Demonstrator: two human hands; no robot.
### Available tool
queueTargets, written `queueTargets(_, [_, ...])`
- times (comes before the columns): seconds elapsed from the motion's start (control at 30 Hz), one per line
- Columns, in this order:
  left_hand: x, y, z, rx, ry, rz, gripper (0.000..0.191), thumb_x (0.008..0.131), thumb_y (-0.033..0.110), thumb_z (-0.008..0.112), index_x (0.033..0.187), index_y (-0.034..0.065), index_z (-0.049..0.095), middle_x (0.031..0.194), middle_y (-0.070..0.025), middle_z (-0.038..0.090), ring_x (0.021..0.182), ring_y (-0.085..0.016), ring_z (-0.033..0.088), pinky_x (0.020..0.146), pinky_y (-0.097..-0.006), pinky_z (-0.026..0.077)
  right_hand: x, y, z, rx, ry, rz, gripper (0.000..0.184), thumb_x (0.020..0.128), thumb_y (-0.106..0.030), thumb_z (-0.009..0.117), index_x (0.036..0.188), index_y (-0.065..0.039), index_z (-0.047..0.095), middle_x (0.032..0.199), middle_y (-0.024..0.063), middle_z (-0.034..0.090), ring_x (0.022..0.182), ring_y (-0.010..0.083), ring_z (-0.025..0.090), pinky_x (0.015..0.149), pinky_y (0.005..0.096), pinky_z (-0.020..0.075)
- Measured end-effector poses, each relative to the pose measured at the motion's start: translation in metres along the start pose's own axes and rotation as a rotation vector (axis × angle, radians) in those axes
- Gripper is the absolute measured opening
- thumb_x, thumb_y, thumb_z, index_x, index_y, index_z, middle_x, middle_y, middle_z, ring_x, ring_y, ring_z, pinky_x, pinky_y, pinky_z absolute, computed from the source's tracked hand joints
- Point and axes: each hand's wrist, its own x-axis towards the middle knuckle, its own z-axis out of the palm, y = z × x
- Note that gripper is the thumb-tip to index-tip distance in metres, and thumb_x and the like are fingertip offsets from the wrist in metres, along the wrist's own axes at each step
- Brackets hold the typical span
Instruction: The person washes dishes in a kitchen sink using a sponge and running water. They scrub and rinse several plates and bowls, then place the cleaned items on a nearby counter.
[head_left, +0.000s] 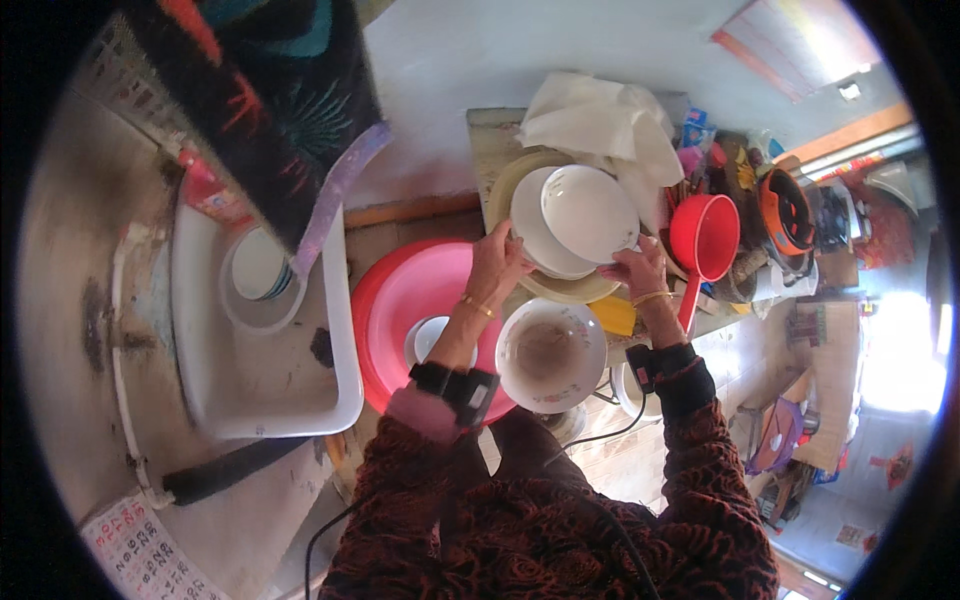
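Both hands are at white dishes above a cream round basin (504, 184). My left hand (499, 262) grips the left rim of a white bowl (529, 225). My right hand (637, 266) has its fingers on the lower right rim of another white bowl (589, 214), which lies tilted over the first. Nearer my body is a white bowl with a floral rim (551, 356). Left of it, a pink basin (390, 322) with a red rim holds a small white bowl (433, 337), partly behind my left forearm.
A white sink (349, 375) at the left holds a translucent bowl (259, 319) with stacked dishes. Right of my hands are a red ladle (705, 236), an orange-rimmed container (784, 210) and clutter. White cloth (600, 112) lies behind; dark patterned cloth (300, 97) hangs at upper left.
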Motion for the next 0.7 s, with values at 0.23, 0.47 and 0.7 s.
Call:
queueTargets(0.23, [-0.118,-0.008,-0.123,-0.096,0.468,0.256,0.027,0.096,0.007,0.049,0.122,0.0030,0.054,0.090,-0.0058,0.061,0.078,-0.013,0.065,0.070,-0.0266,0.055,0.029,0.027,0.000,-0.124,0.054,0.076,0.034,0.074,0.003,0.054,0.106,0.007,0.045,0.085,0.0221,0.062,0.061,0.0356,0.067,0.051,0.0358,0.0600])
queueTargets(0.47, [-0.232,-0.040,-0.241,0.580,0.768,0.098,0.022,0.094,0.011,0.054,0.113,0.0032,0.061,0.094,-0.0063,0.065,0.071,-0.014,0.060,0.068,-0.0263,0.051,0.040,0.035,0.001,-0.067,-0.086,0.106,0.033,0.078,0.002,0.059,0.107,0.004,0.044,0.096,0.0226,0.059,0.066,0.0367,0.066,0.057,0.0389,0.0620])
queueTargets(0.7, [-0.253,-0.053,-0.243,1.068,0.695,-0.109,0.021,0.095,0.022,0.053,0.106,0.0066,0.062,0.091,-0.0125,0.066,0.071,-0.028,0.065,0.064,-0.0357,0.051,0.039,0.019,0.014,-0.504,-0.036,0.219,0.038,0.087,-0.009,0.060,0.119,0.000,0.042,0.076,0.0149,0.062,0.055,0.0253,0.065,0.047,0.0368,0.0583])
